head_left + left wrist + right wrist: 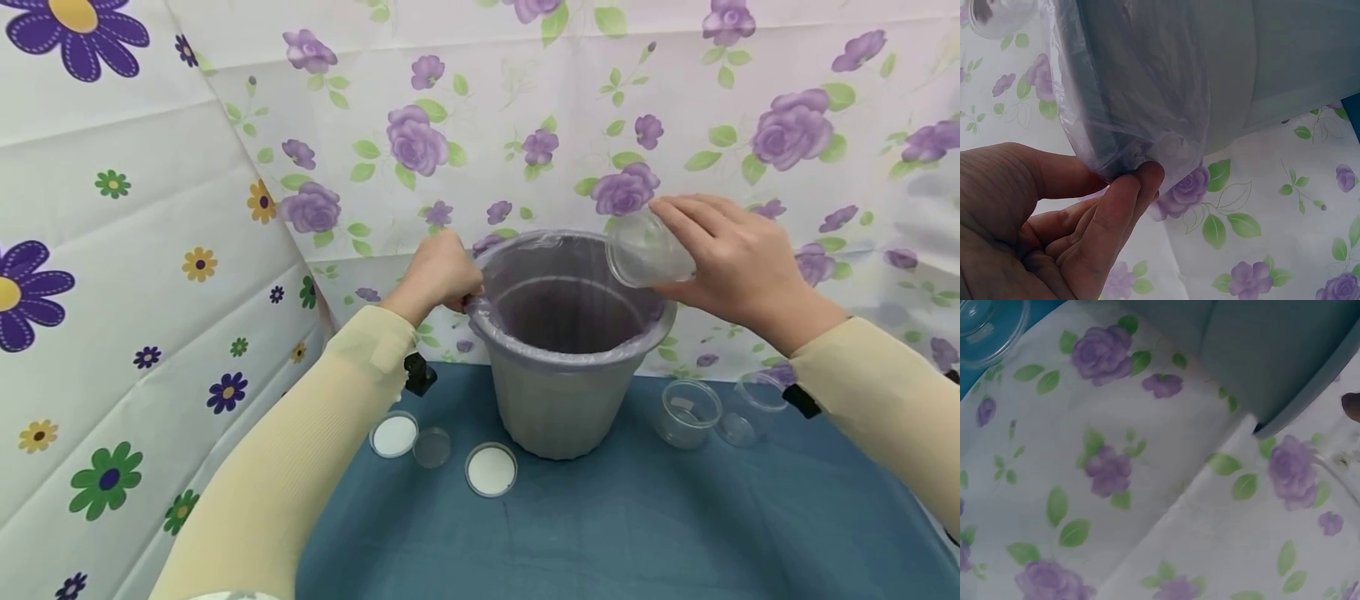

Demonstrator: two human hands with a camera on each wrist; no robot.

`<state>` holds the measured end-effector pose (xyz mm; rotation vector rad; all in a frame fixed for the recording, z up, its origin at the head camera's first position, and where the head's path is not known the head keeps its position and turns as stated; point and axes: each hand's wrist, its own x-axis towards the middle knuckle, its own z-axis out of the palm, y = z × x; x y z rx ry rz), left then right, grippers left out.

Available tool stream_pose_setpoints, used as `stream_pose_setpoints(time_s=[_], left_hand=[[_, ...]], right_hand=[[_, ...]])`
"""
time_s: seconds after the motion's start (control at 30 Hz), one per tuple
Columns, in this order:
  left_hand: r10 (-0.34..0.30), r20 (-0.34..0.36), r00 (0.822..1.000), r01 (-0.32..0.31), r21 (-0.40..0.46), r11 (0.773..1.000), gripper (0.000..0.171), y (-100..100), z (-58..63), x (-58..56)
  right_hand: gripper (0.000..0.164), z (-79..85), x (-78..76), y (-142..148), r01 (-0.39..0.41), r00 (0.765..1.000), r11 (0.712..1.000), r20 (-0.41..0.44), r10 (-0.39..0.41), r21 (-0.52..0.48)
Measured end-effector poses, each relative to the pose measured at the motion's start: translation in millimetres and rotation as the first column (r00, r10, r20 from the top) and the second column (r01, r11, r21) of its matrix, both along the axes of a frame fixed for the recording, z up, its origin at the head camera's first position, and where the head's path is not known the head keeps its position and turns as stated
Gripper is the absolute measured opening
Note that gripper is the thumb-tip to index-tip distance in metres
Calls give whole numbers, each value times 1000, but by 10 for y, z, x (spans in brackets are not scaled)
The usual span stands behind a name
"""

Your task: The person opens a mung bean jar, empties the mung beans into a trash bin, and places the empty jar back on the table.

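A grey bucket (pixel 566 408) lined with a thin, see-through plastic bag (pixel 1172 112) stands towards the back of the table. At its left rim, my left hand (pixel 442 271) pinches the bag's edge between thumb and fingers, plain in the left wrist view. My right hand (pixel 738 254) grips a clear plastic cup (pixel 647 250), tipped on its side above the bucket's right rim, mouth towards the bucket. Whether anything is inside the cup I cannot tell. Only a dark fingertip (pixel 1352 407) of the right hand shows in the right wrist view. The bucket's bottom is shaded.
Right of the bucket, two clear cups (pixel 688 414) stand on the blue tablecloth (pixel 585 533). To the left lie a small round dish with white inside (pixel 393 435), a clear disc (pixel 432 447) and another white-filled dish (pixel 491 470). Flowered sheets (pixel 480 108) hang behind and at left.
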<state>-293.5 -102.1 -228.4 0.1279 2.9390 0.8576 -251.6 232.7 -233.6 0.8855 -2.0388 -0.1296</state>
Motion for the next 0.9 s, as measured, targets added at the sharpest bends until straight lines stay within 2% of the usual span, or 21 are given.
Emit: stream_pose_setpoints(time_s=[0.17,0.33,0.43,0.53,0.6,0.8,0.9], left_hand=[[-2,-9,1000,2,-3,1000,26,-21,-3,5],[-2,-16,1000,2,-6,1000,28,-13,-4,10],[-4,-12,1000,4,-1,1000,30,-4,-9,9],[-6,-10,1000,6,2,1000,30,3,-12,6],[-6,-13,1000,6,2,1000,30,2,-13,5],[-8,-21,1000,8,8,1000,29,-13,-7,9],[-8,-15,1000,8,10,1000,29,-17,-4,10]], right_hand=[[97,42,-77,-122,46,999,986,20,-50,157],[70,48,-122,-190,26,999,976,36,-35,218],[73,43,-126,-195,20,997,973,71,-38,229],[77,40,-122,-186,30,996,971,71,-48,236],[80,42,-127,-181,33,997,971,56,-48,236],[75,57,-148,-171,45,999,949,-13,-43,311],[76,64,-161,-174,42,999,947,-18,-39,318]])
